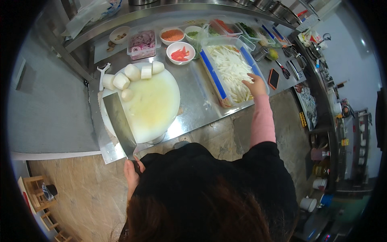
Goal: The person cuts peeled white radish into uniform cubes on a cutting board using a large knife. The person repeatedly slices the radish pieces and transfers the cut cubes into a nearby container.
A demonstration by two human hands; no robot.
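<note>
My left hand [131,174] grips the dark handle of a cleaver [121,121], whose broad blade lies over the left edge of a round white chopping board [154,106]. Several peeled white radish chunks [121,81] stand along the board's far left rim. Over to the right, my right hand [256,86] has its fingers apart at the near right side of a clear plastic container [211,77] with blue side clips. White radish strips [229,66] fill that container. Whether my fingertips touch the strips or hover just above them is hard to tell.
Behind the board are a box of sliced red onion [142,42], a bowl of red pieces [180,53] and a bowl of orange bits [172,35]. A white peeler [103,74] lies left. Right of the container are a phone [273,78] and scissors [283,70]. A steel shelf [169,9] overhangs.
</note>
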